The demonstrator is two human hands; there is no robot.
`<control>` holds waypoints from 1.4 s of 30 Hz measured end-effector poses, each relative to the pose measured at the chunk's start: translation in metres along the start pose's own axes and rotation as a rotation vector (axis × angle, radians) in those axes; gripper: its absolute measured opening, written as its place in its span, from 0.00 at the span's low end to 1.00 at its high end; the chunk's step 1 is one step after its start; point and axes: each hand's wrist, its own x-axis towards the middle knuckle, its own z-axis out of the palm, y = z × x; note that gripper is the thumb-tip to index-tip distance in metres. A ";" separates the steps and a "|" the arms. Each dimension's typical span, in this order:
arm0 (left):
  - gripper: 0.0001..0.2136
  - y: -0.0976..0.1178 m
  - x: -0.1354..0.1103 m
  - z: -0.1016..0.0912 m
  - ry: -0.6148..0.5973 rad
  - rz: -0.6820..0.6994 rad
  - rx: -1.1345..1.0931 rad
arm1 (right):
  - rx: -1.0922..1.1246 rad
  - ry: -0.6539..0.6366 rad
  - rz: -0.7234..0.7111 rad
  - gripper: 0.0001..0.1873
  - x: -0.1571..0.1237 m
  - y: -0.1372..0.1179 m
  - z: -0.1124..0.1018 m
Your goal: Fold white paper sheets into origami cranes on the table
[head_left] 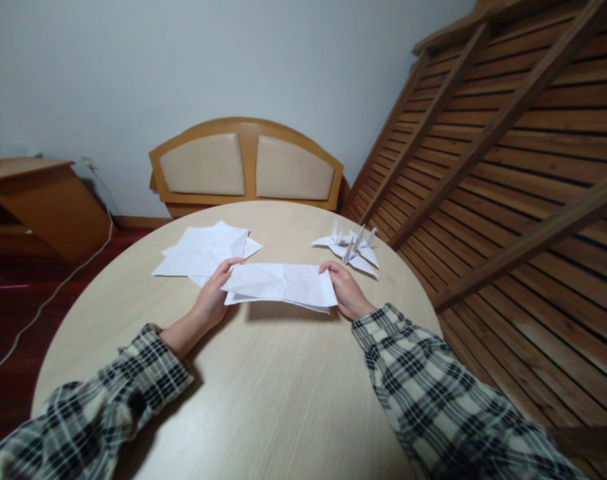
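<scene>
A sheet of white paper (pixel 283 283), folded in half lengthwise with crease lines across it, is held level just above the table between my two hands. My left hand (pixel 217 291) grips its left end, and my right hand (pixel 347 291) pinches its right end with the thumb on top. The fold lies on the far side, and the two loose edges gape slightly toward me. Beyond my left hand lies a loose pile of white paper sheets (pixel 206 247). Several folded white paper cranes (pixel 356 248) sit together beyond my right hand.
The round, light wooden table (pixel 263 400) carries all the paper. Behind it stands a padded headboard (pixel 248 163) against the wall. A slatted wooden frame (pixel 508 167) leans close on the right. To the left are a wooden desk (pixel 48 207) and a white cable (pixel 58 293) on the floor.
</scene>
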 end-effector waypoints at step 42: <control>0.16 -0.017 -0.011 -0.002 -0.432 -0.155 0.219 | -0.265 -0.513 -0.040 0.21 -0.028 -0.002 0.024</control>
